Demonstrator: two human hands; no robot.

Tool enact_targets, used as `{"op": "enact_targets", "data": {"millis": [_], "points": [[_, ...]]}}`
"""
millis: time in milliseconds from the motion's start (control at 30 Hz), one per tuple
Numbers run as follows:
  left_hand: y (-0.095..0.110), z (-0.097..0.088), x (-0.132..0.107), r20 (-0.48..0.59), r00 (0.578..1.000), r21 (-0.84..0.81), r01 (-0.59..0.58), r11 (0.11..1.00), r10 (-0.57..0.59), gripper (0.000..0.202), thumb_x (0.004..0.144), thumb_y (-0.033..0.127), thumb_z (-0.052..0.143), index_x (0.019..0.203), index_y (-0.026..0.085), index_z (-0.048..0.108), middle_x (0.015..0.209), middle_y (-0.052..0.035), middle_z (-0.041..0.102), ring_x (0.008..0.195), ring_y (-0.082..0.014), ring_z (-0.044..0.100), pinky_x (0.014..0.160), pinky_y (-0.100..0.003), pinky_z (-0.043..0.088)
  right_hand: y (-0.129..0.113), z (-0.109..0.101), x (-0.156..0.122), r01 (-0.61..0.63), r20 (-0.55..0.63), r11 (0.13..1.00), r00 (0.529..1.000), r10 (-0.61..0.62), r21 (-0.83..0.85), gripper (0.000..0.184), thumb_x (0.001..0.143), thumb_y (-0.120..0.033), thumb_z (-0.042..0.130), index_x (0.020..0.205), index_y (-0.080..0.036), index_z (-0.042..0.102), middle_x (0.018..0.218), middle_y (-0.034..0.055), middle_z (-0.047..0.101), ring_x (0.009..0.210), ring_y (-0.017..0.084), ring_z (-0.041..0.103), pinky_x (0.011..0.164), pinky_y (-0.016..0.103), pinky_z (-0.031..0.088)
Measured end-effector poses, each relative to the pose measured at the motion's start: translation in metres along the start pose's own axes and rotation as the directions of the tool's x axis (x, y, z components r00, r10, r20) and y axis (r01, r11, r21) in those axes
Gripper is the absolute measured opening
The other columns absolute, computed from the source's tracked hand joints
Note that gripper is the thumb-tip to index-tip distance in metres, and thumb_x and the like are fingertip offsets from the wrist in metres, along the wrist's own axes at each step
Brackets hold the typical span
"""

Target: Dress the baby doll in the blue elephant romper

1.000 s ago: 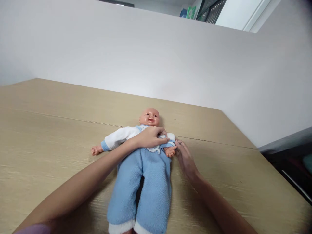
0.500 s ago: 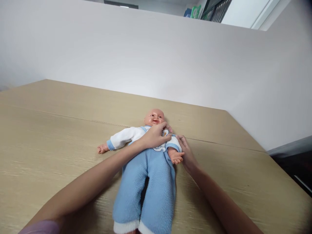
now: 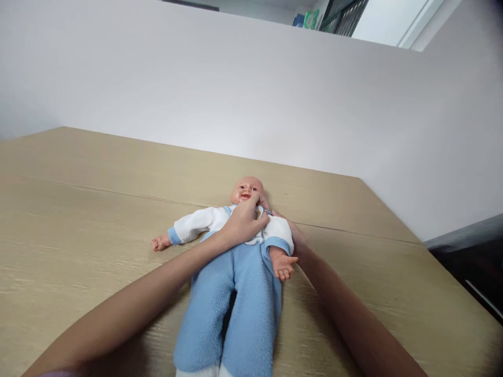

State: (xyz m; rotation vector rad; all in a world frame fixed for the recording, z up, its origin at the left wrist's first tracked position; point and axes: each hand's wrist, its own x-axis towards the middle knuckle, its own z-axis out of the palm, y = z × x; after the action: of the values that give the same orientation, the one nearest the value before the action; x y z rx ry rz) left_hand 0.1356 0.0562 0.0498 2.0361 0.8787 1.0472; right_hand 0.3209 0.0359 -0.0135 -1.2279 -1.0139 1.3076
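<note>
Bald plastic doll in blue-white fleece (image 3: 239, 262) lies lengthwise beneath curled left hand (image 3: 241, 222), beside half-hidden right hand (image 3: 298, 241), finger grips unclear; head (image 3: 251, 184) toward tan wooden table's (image 3: 98, 167) far edge.

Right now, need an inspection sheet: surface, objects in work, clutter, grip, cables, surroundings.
Surface: wood-toned table, thin seam running across it.
Objects in work: one doll, lying on its back, head toward the wall; white sleeves with blue cuffs, blue trousers.
Clutter: green item and blue item beyond the wall's top edge, too small to identify.
Grip: left hand on the doll's chest; right hand partly hidden behind the sleeve on the picture's right. Can't tell if either pinches cloth.
Cables: nothing seen.
Surroundings: pale wall behind the table; dark object at the right edge, unclear.
</note>
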Motion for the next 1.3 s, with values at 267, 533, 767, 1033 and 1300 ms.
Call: {"op": "enact_targets", "data": {"millis": [267,533,767,1033,1300], "points": [[-0.003,0.007,-0.003,0.072,0.997,0.156,-0.051,0.986,0.040,0.014,0.094,0.012,0.063,0.103,0.021,0.057,0.086,0.0010,0.065,0.070,-0.0167,0.059,0.065,-0.030,0.036,-0.027,-0.026,-0.071,-0.135,-0.009,0.990,0.991,0.135,-0.038,0.054,0.081,-0.058,0.088,0.121,-0.025,0.075,0.122,0.0070,0.081,0.116,0.030,0.075,0.098,0.037,0.063],[0.004,0.004,-0.006,0.097,0.995,0.311,-0.068,0.948,0.039,0.006,0.098,0.022,0.065,0.101,0.022,0.059,0.078,0.0002,0.064,0.074,-0.0219,0.062,0.065,-0.033,0.032,-0.039,-0.073,-0.108,-0.155,-0.070,0.956,0.987,0.142,-0.249,0.065,0.078,-0.059,0.083,0.131,-0.021,0.076,0.116,0.0120,0.081,0.089,0.026,0.075,0.068,0.031,0.060],[0.003,0.005,-0.006,0.116,0.993,0.370,-0.059,0.927,0.017,0.012,0.100,0.030,0.066,0.105,0.023,0.058,0.086,-0.0027,0.070,0.083,-0.0257,0.068,0.068,-0.035,0.038,-0.010,-0.091,-0.115,-0.071,-0.178,0.933,0.984,0.008,-0.353,0.071,0.069,-0.070,0.091,0.121,-0.023,0.076,0.112,0.0105,0.080,0.092,0.028,0.073,0.081,0.036,0.061],[0.007,0.004,-0.005,0.144,0.990,0.371,-0.051,0.927,-0.003,0.009,0.101,0.029,0.066,0.103,0.022,0.059,0.082,-0.0020,0.068,0.079,-0.0240,0.066,0.066,-0.034,0.037,-0.018,-0.111,-0.116,-0.027,-0.092,0.860,0.995,-0.023,-0.509,0.058,0.077,-0.057,0.090,0.120,-0.023,0.072,0.114,0.0107,0.080,0.105,0.033,0.074,0.092,0.042,0.061],[0.003,0.002,-0.005,0.146,0.986,0.387,-0.134,0.912,0.083,0.013,0.100,0.031,0.066,0.105,0.021,0.059,0.104,-0.0086,0.070,0.099,-0.0286,0.065,0.084,-0.038,0.047,-0.017,-0.100,-0.122,0.292,0.030,0.380,0.825,-0.564,-0.878,0.048,0.093,-0.048,0.072,0.133,-0.023,0.068,0.142,0.0177,0.066,0.134,0.042,0.058,0.116,0.066,0.040]]}}
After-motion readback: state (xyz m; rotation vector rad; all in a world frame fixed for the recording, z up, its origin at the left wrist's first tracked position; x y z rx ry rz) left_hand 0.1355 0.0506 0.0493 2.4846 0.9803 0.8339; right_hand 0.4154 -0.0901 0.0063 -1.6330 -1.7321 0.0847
